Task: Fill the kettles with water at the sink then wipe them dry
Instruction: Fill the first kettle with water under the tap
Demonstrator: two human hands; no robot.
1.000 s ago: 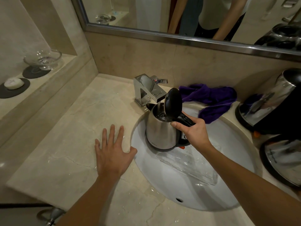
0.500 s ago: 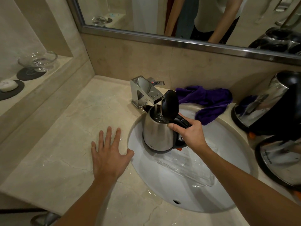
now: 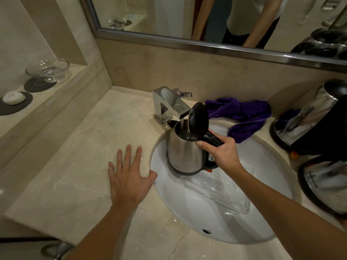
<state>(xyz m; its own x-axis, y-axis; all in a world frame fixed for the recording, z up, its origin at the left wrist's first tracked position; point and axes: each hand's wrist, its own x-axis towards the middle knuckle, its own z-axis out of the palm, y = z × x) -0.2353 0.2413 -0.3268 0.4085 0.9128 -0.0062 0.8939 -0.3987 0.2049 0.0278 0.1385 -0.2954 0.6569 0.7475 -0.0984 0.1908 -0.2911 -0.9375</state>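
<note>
We hold the steel kettle (image 3: 185,151) over the sink basin (image 3: 221,222), its black lid (image 3: 198,119) flipped up and its mouth under the tap (image 3: 170,105), from which a thin stream of water (image 3: 181,125) falls inside. Our right hand (image 3: 220,150) is wrapped around the black handle (image 3: 213,138), fingers curled under and thumb along the near side. That handle is the place to grip: we judge the polished wall to be slippery when wet, and hard enough to dent or scratch if knocked on the tap. The kettle will likely grow heavier as it fills, pulling away from the handle side, so a firm wrist seems wise, and the hinged lid may drop if jolted.

Our left hand (image 3: 129,175) lies flat on the wet marble counter (image 3: 75,166) just beside the basin rim, fingers spread, holding nothing. Behind the sink a purple cloth (image 3: 242,117) lies crumpled, soft and ready for wiping. Two more kettles (image 3: 315,128) stand on the right of the counter.
</note>
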